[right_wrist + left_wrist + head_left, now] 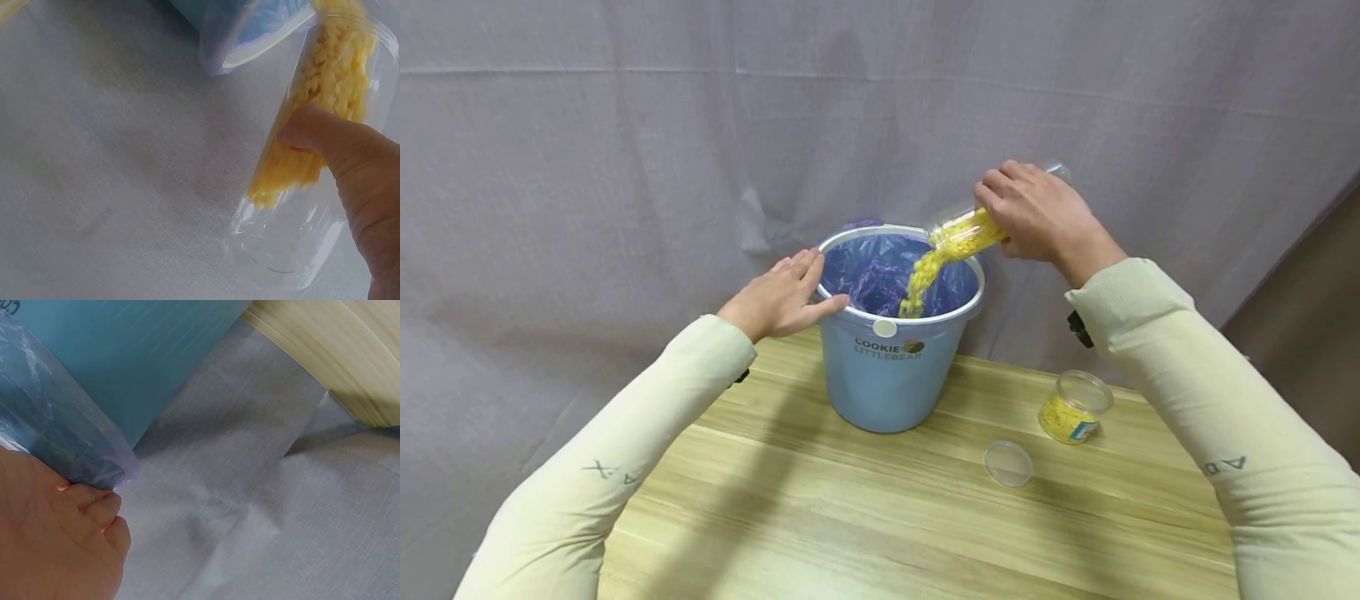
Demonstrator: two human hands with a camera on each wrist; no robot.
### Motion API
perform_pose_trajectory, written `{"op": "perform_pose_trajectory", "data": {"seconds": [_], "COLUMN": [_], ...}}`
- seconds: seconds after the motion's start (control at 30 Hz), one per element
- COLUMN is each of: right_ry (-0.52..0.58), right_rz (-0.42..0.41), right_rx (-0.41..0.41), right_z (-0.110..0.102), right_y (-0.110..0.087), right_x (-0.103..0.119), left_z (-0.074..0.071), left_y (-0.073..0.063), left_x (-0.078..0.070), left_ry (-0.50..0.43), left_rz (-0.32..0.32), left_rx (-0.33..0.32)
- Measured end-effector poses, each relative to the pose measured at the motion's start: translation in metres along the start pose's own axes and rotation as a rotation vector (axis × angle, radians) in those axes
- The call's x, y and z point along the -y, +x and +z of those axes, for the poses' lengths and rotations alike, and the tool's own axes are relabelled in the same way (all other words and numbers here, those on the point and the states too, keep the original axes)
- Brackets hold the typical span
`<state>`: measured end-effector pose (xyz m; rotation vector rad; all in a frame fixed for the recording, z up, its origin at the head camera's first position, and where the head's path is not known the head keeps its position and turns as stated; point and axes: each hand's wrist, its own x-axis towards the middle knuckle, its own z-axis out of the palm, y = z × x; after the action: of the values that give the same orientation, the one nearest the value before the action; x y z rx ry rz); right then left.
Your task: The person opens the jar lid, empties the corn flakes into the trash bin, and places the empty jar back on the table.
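Blue bucket point(883, 387): upright on the wood-grain surface point(850, 517), printed "COOKIE LITTLEBEAR" below a round white tab point(884, 328) at the front.
Purple liner point(872, 275): thin, see-through plastic lining the bucket, its edge folded outward over the white rim point(901, 229).
Left hand point(786, 292): laid against the bucket's left side at the rim, touching the liner; fingers fairly straight and together, thumb spread apart over the front of the rim.
Right hand point(1037, 212): fingers and thumb wrapped around the middle of the tall jar.
Tall jar point(958, 223): clear, held tilted above the bucket's right side, mouth down and leftward; whether it touches the rim I cannot tell.
Yellow pieces point(922, 275): small, lying along the jar's lower side toward the mouth and falling in a stream into the lined bucket; their exact shape is unclear.
Short jar point(1071, 408): clear, upright on the surface to the right of the bucket, partly filled with similar yellow bits, a small blue-and-white label on its side.
Clear lid point(1009, 463): round, flat on the surface, near the short jar.
Backdrop: grey cloth point(625, 167) hanging behind everything.
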<state>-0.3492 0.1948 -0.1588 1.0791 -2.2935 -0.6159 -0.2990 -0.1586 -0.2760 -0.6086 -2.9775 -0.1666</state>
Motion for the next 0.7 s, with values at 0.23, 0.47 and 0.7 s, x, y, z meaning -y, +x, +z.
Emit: {"op": "perform_pose_trajectory", "data": {"seconds": [0.23, 0.47, 0.7], "right_ry": [-0.018, -0.055, -0.065], "right_rz": [0.0, -0.007, -0.019], "right_rx": [0.033, 0.045, 0.041], "right_z": [0.0007, -0.0004, -0.0022], "right_y": [-0.0039, -0.0027, -0.0019], "right_x": [-0.0001, -0.0014, -0.0016], "left_z": [-0.0015, -0.0013, -0.0014], "left_y": [0.0008, 0.0016, 0.0018], "left_x": [-0.0027, -0.0024, -0.0012], "left_ry": [0.001, 0.001, 0.004], "left_rz": [0.004, 0.007, 0.015], "left_rx": [0.002, 0.004, 0.002]}}
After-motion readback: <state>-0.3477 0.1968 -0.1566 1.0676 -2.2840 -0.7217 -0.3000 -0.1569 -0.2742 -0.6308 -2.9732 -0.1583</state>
